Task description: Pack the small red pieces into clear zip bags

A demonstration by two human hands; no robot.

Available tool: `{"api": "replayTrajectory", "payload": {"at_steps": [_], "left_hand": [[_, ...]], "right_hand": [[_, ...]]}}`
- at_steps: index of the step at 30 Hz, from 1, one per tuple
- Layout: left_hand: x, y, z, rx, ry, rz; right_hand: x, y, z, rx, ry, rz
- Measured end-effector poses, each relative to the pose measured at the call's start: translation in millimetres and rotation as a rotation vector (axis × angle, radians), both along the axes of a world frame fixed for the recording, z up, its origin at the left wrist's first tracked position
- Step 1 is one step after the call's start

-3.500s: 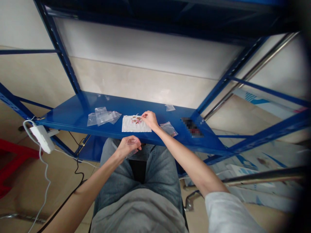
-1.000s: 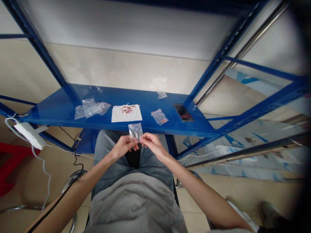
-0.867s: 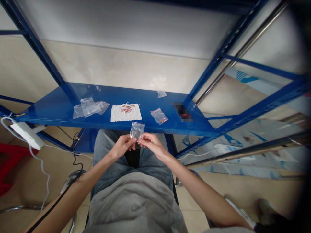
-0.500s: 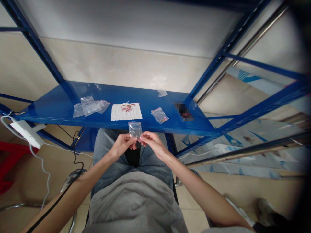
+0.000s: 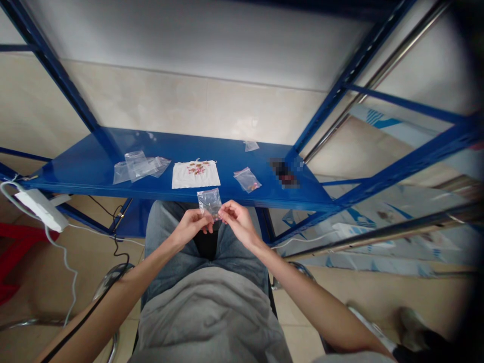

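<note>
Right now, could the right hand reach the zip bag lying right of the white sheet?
Probably yes: the right hand is busy pinching a clear zip bag, but nothing lies between it and the bag on the blue shelf.

Right hand (image 5: pixel 237 221) off paper sheet (image 5: pixel 195 174) — now meets left hand (image 5: pixel 190 227) at small zip bag (image 5: pixel 209 202), held before shelf edge (image 5: pixel 113 195).

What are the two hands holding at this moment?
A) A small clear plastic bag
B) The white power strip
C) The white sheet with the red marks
A. The left hand and the right hand both pinch the small clear plastic bag near its lower edge.
</note>
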State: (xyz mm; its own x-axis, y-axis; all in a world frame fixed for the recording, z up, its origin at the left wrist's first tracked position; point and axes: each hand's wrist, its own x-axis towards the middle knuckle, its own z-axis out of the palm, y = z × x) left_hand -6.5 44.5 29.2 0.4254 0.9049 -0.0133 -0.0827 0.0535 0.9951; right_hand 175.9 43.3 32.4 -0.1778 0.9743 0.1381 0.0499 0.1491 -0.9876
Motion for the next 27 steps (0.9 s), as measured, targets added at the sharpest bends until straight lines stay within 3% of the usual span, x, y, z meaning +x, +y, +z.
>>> {"api": "replayTrajectory", "payload": {"at_steps": [4, 9, 20, 24, 27], "left_hand": [[1.0, 0.9, -3.2, 0.032, 0.034, -0.03], [0.4, 1.7, -8.0, 0.066, 0.062, 0.0], [2.2, -0.9, 2.1, 0.062, 0.048, 0.032], [0.2, 0.3, 3.3, 0.106, 0.031, 0.113], [-3.7, 2.1, 4.9, 0.133, 0.015, 0.215]], "right_hand": [[0.0, -0.3, -1.4, 0.041, 0.027, 0.024], [1.5, 2.0, -0.4, -0.017, 0.072, 0.038], [-1.4, -0.7, 4.7, -0.139, 0.081, 0.066], [-0.2, 1.1, 3.6, -0.119, 0.072, 0.027], [0.0, 1.2, 2.8, -0.164, 0.039, 0.129]]}}
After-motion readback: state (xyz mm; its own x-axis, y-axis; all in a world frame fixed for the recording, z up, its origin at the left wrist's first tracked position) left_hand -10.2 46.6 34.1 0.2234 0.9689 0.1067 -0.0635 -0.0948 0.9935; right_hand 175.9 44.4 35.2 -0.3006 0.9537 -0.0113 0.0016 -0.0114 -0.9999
